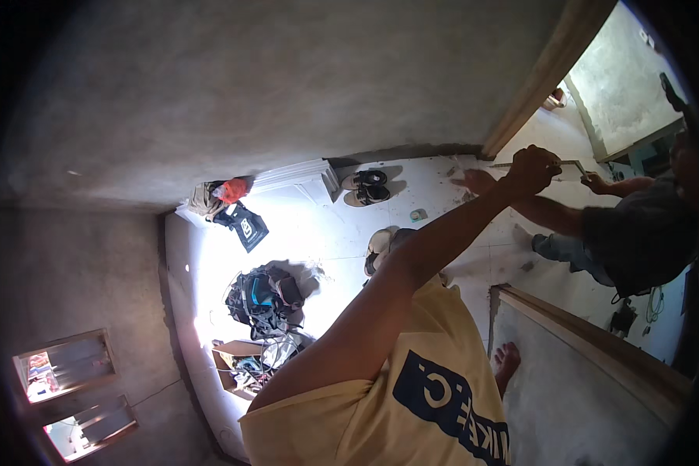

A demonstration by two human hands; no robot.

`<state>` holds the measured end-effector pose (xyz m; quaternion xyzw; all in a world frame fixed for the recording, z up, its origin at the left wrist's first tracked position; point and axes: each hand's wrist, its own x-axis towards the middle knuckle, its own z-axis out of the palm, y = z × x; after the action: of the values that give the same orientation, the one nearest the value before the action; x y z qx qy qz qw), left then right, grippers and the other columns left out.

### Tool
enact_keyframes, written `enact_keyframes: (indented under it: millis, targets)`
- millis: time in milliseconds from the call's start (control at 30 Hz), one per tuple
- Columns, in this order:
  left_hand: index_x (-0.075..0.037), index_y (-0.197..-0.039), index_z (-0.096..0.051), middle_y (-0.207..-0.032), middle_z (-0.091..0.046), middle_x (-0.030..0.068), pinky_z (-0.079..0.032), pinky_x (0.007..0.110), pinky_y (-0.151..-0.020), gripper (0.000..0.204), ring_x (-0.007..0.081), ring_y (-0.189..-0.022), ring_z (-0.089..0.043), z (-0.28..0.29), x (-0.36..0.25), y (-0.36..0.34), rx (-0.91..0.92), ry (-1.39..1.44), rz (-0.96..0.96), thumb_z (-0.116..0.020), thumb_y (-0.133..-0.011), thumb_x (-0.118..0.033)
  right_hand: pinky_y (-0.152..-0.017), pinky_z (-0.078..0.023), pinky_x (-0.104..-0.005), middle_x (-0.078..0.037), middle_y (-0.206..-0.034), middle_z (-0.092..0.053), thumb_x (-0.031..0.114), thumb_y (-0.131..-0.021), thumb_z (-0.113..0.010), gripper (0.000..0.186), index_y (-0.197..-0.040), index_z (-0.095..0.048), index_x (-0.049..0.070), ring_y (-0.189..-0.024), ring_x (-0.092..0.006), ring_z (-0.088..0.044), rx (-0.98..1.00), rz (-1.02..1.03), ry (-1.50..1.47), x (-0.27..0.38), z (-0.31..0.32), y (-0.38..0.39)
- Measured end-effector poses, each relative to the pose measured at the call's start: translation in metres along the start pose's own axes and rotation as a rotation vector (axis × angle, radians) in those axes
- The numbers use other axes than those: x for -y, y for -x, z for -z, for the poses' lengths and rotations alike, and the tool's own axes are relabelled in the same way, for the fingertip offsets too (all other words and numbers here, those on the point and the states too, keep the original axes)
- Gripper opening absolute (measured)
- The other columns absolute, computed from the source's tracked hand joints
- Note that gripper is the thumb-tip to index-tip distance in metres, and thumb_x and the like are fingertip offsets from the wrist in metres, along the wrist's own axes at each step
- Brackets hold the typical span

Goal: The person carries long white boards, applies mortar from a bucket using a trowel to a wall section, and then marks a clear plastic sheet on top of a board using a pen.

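My left arm stretches from the lower middle toward the upper right. My left hand (533,168) is closed, its fingertips together at a thin strip; what it grips is too small to make out. Behind it a co-worker (637,233) in dark clothing bends in from the right, one hand (596,182) at an angled thin bar (580,171), the other arm passing behind my forearm to a blurred reddish hand (475,182). My right hand is not visible.
Wooden door frames (544,62) (586,326) stand at right. On the tiled floor (334,225) lie shoes (365,189), a backpack (260,299), a carton (233,365), bags (241,225) and white panels (291,177). Two small windows (62,365) are at lower left. My bare foot (507,359) shows low.
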<state>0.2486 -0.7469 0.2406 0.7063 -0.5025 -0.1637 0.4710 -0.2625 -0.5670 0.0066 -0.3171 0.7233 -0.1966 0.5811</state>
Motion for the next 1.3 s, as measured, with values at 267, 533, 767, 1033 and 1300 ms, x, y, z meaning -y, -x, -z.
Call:
enact_keyframes:
  millis: [267,533,767,1033,1300]
  targets:
    - [-0.015,-0.087,-0.074,-0.095,-0.073,0.0049,-0.045,0.045,-0.075,0.017,0.0281,-0.091,-0.066,0.0,0.02,0.004,-0.119,-0.014,-0.162,-0.071,-0.078,-0.029,-0.088,-0.049,-0.0474,-0.013,-0.117,-0.063,0.026,-0.092,-0.06,0.043,-0.129,-0.056,0.006,-0.104,-0.032,-0.064,-0.112,0.044,0.032,0.029,-0.008,0.001]
    - [-0.007,-0.101,-0.073,-0.102,-0.071,0.0145,-0.052,0.039,-0.088,0.019,0.0319,-0.095,-0.068,0.054,0.083,0.021,-0.169,-0.007,-0.148,-0.071,-0.082,-0.012,-0.056,-0.052,-0.0329,-0.004,-0.088,-0.068,0.028,-0.088,-0.065,0.025,-0.108,-0.065,0.012,-0.069,-0.0181,-0.067,0.032,-0.09,0.334,-0.042,-0.102,0.047]
    - [-0.01,-0.098,-0.072,-0.097,-0.071,0.014,-0.052,0.043,-0.079,0.014,0.0351,-0.088,-0.067,0.108,0.085,0.017,-0.133,0.057,-0.156,-0.071,-0.085,-0.017,-0.066,-0.055,-0.0336,-0.007,-0.097,-0.07,0.023,-0.092,-0.064,0.033,-0.119,-0.063,0.006,-0.08,-0.0199,-0.07,0.14,0.145,0.234,0.051,-0.244,0.056]
    - [-0.005,-0.098,-0.072,-0.095,-0.07,0.0178,-0.053,0.043,-0.075,0.017,0.0379,-0.085,-0.067,0.14,0.081,0.035,-0.161,0.02,-0.299,-0.071,-0.085,-0.016,-0.074,-0.055,-0.034,-0.012,-0.105,-0.07,0.024,-0.094,-0.063,0.036,-0.123,-0.06,0.003,-0.088,-0.0222,-0.07,0.291,0.203,0.069,0.1,-0.305,0.076]
    - [-0.002,-0.099,-0.071,-0.093,-0.07,0.0194,-0.05,0.042,-0.079,0.019,0.0351,-0.085,-0.067,0.16,0.105,0.084,-0.189,-0.102,0.049,-0.071,-0.088,-0.018,-0.07,-0.056,-0.0358,-0.011,-0.102,-0.07,0.024,-0.092,-0.065,0.031,-0.118,-0.062,0.005,-0.084,-0.0229,-0.07,0.24,0.08,0.082,0.12,-0.27,0.015]
